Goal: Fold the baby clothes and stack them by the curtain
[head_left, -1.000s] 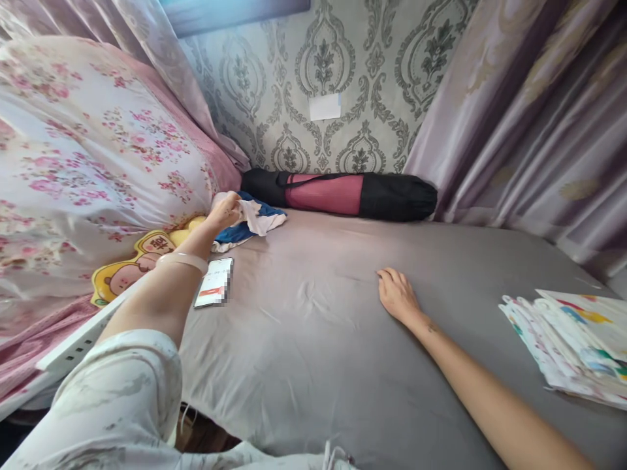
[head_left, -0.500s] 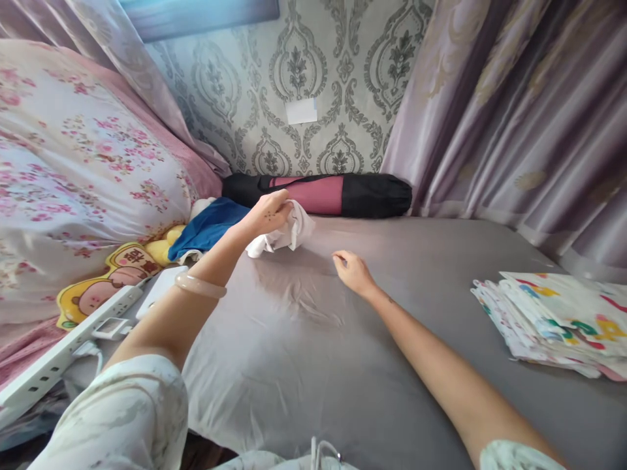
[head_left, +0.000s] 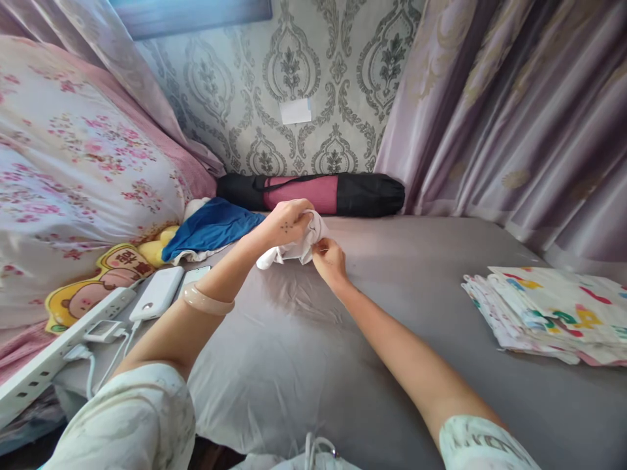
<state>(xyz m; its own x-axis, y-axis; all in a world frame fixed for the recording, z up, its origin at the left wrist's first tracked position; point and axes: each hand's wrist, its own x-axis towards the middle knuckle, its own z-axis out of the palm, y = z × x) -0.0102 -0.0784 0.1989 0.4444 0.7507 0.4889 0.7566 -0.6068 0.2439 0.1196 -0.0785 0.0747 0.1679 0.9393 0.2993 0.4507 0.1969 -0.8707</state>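
Observation:
A crumpled white cloth is bunched up just above the grey bed sheet, in the middle of the view. My left hand is closed around its upper part, with the back of the hand facing me. On the cloth's right side, my right hand pinches the edge between thumb and fingers. The lower left end of the cloth hangs close to the sheet; whether it touches I cannot tell. Left of my left hand lies a blue garment with white fabric beneath it.
A stack of folded patterned cloths lies at the right. Behind, a black and pink rolled bag rests along the wall. At the left are a power strip, a white power bank, a phone and a pig-shaped cushion.
My right hand has moved left and taken hold of the white cloth's edge. My left hand, still gripping the cloth, has shifted slightly right. The view has turned a little.

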